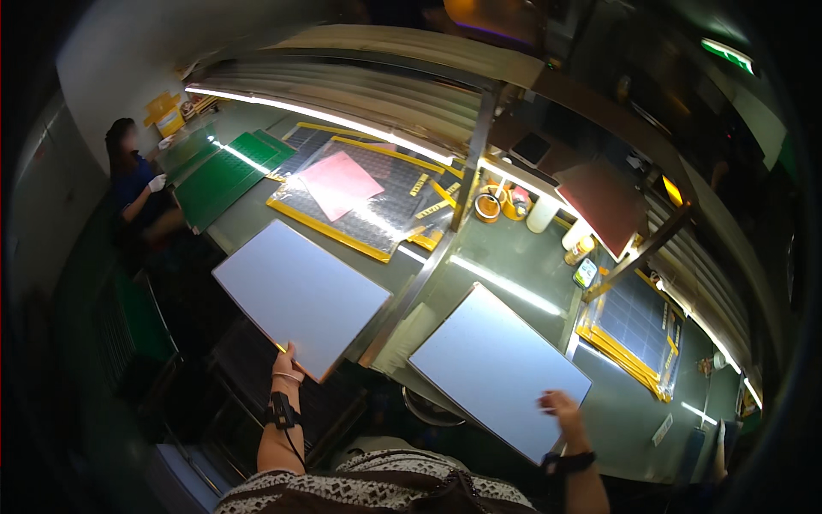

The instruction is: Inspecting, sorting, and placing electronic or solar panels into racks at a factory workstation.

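My left hand [288, 363] grips the lower edge of a flat white panel [304, 295] with a thin copper-coloured rim. That panel is tilted and held off to the left, beside the bench's front edge. A second white panel [497, 368] of the same kind lies on the bench to the right, its near corner reaching the front edge. Over the right part of this panel is my right hand [562, 409], fingers curled together and slightly blurred. Whether anything small sits between those fingers I cannot make out.
A metal post [476, 163] divides the grey-green bench [411, 330]. Behind it lie a pink sheet [341, 184], yellow-edged mats [634, 330] and green boards [227, 184]. Tape rolls [488, 206] and bottles [580, 249] stand under a shelf. Another person [137, 184] works at far left.
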`<state>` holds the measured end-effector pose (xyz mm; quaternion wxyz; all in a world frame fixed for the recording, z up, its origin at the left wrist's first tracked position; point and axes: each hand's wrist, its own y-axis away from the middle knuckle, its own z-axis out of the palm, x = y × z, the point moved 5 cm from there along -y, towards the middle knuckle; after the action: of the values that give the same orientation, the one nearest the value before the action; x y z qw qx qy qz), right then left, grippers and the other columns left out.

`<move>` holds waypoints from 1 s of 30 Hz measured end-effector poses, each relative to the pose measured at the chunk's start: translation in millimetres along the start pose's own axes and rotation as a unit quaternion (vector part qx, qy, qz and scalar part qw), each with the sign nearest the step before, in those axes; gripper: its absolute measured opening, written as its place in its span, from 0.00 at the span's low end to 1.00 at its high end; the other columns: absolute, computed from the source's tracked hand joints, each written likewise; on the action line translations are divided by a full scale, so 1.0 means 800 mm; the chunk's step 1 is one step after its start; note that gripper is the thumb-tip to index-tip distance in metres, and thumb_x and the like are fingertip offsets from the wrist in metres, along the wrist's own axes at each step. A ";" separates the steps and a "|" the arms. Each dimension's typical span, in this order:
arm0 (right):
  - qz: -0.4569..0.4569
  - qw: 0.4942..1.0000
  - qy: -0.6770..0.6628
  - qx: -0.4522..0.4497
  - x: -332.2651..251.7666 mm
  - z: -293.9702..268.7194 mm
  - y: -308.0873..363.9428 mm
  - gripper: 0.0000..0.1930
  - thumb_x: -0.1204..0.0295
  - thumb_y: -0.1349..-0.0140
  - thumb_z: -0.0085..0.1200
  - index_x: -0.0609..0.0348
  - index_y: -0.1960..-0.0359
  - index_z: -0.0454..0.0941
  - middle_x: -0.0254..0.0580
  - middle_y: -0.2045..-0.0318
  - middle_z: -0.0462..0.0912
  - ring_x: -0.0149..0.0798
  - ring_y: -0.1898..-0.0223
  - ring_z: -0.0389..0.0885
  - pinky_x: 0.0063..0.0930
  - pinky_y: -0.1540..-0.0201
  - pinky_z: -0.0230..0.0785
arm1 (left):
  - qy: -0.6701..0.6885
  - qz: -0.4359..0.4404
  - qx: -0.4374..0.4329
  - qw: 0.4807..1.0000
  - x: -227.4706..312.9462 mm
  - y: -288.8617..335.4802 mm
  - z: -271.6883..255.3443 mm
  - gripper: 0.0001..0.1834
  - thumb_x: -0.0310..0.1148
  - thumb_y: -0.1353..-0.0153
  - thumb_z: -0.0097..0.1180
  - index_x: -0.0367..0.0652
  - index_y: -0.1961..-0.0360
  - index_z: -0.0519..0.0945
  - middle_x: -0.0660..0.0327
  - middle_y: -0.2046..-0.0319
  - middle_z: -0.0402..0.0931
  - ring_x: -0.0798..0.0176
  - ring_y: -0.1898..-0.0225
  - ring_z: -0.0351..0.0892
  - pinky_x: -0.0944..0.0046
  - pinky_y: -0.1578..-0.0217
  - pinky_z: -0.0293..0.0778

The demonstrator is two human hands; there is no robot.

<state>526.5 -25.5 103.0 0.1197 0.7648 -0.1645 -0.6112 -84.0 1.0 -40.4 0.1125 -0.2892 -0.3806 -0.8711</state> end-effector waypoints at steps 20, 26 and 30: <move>-0.436 0.877 0.005 -0.201 -0.307 0.385 -0.028 0.12 0.76 0.42 0.46 0.66 0.57 0.73 0.41 0.61 0.78 0.29 0.63 0.75 0.22 0.60 0.67 | -0.056 -0.022 -0.231 0.971 0.036 0.126 0.151 0.49 0.72 0.52 0.33 0.50 0.37 0.47 0.51 0.37 0.44 0.47 0.37 0.45 0.42 0.42 0.48; -0.676 0.558 0.302 -0.375 -0.200 0.511 0.045 0.14 0.69 0.50 0.54 0.56 0.62 0.69 0.49 0.54 0.73 0.53 0.55 0.74 0.36 0.56 0.71 | 0.215 0.077 -0.202 0.952 0.034 0.120 0.121 0.43 0.67 0.48 0.33 0.46 0.39 0.54 0.51 0.42 0.57 0.46 0.43 0.56 0.43 0.44 0.52; -0.651 0.534 0.316 -0.438 -0.159 0.515 0.046 0.14 0.68 0.50 0.54 0.57 0.62 0.69 0.50 0.52 0.70 0.55 0.57 0.74 0.38 0.58 0.71 | 0.211 0.025 -0.148 0.966 0.006 0.130 0.082 0.42 0.66 0.46 0.32 0.45 0.40 0.56 0.53 0.41 0.54 0.48 0.42 0.54 0.46 0.43 0.51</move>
<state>95.7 -1.5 138.7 0.0529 0.6562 0.7154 -0.2340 -16.9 -22.4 60.3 0.1678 -0.1220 -0.2080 -0.9559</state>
